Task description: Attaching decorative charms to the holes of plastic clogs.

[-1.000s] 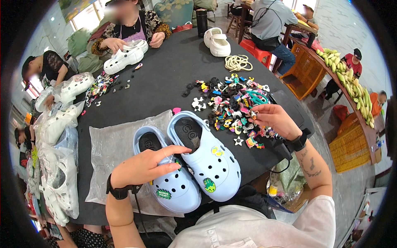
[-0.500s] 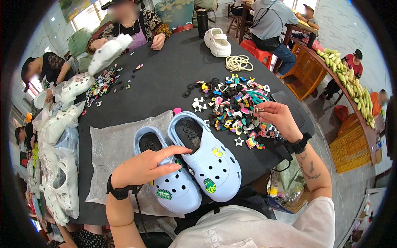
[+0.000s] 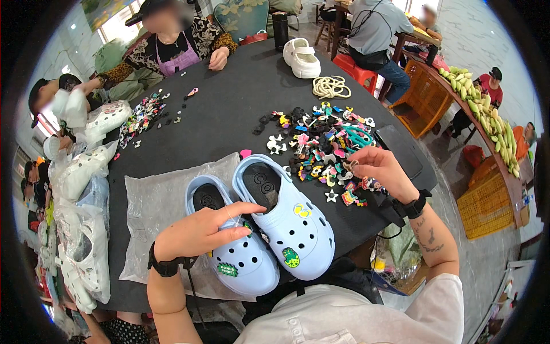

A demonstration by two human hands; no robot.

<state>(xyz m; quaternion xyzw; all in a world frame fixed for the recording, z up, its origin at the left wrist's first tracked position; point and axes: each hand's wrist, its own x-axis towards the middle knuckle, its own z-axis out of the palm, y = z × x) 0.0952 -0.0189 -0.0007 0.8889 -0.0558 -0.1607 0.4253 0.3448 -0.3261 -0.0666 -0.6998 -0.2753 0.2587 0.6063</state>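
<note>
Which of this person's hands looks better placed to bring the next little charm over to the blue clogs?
The right hand, probably: it is at the pile of small colourful charms, fingertips pinched on one. The left hand lies flat on the left light-blue clog, apparently steadying it.

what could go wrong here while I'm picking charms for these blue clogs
1. Your right hand pinches one small piece above the dense charm pile; if dropped, it could get lost among the others.
2. The light blue clogs lie on a plastic sheet near the table edge; pressing with your left hand might slide them off.
</note>
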